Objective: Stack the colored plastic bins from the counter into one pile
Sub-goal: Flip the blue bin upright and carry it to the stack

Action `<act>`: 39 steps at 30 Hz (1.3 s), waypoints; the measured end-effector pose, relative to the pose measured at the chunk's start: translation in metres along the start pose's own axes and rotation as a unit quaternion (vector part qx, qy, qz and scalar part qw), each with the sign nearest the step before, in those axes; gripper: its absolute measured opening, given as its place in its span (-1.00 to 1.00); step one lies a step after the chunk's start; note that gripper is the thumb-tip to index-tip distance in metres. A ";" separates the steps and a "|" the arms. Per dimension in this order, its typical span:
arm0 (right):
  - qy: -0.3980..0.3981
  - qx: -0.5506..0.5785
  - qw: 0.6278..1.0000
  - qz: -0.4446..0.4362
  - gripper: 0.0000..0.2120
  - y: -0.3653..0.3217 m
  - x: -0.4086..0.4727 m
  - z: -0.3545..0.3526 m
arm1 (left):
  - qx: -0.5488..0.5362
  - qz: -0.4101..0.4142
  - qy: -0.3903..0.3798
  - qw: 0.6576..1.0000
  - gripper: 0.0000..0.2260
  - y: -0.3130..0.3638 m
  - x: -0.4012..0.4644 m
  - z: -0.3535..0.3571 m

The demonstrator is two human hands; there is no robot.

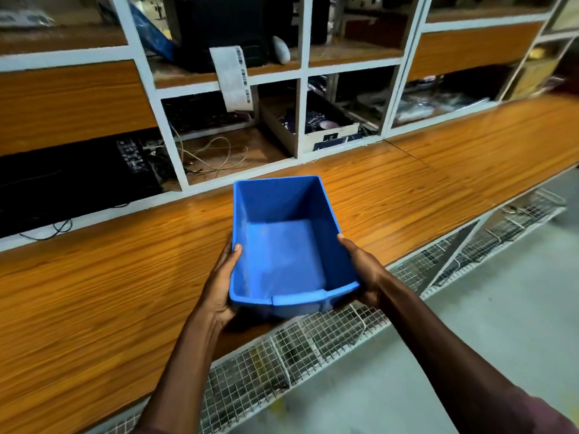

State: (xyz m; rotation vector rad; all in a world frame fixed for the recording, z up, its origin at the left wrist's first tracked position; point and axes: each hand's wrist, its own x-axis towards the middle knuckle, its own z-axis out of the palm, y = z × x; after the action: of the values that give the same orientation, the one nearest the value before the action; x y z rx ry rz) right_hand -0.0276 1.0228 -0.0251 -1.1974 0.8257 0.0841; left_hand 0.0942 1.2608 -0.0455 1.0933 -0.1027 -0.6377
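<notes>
An empty blue plastic bin (282, 245) is held upright over the front part of the wooden counter (125, 277), its near end past the counter's edge. My left hand (221, 285) grips its left wall near the front corner, thumb over the rim. My right hand (363, 270) grips the right wall, thumb on the rim and fingers hidden under the bin. No other colored bin shows in the head view.
White-framed shelves (300, 120) with cables, a cardboard box (300, 126) and dark equipment rise behind the counter. A label strip (233, 78) hangs from an upper shelf. Wire mesh baskets (313, 346) run below the counter's front edge, above a grey floor (470, 308).
</notes>
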 end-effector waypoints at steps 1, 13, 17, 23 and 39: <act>0.016 0.009 1.000 0.000 -0.44 0.000 -0.005 -0.014 | 0.007 -0.005 -0.008 1.000 -0.64 -0.006 0.004 0.012; 0.170 0.113 0.975 -0.086 -0.49 0.015 -0.084 -0.254 | 0.067 -0.072 -0.197 0.975 -0.65 -0.108 0.036 0.245; 0.220 0.143 0.962 -0.081 -0.50 0.029 -0.120 -0.341 | 0.101 -0.089 -0.241 0.961 -0.63 -0.164 0.043 0.334; 0.296 0.205 0.930 -0.074 -0.48 0.050 -0.161 -0.447 | 0.138 -0.179 -0.311 0.923 -0.55 -0.245 0.060 0.452; 0.411 0.301 0.860 -0.034 -0.52 0.033 -0.089 -0.691 | 0.222 -0.281 -0.383 0.852 -0.63 -0.414 0.198 0.710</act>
State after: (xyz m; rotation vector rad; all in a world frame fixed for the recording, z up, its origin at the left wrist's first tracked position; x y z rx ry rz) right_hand -0.4665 0.4833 -0.0776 -0.6232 1.4160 -0.7495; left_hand -0.1929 0.4687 -0.1060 1.2568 -0.6650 -1.6291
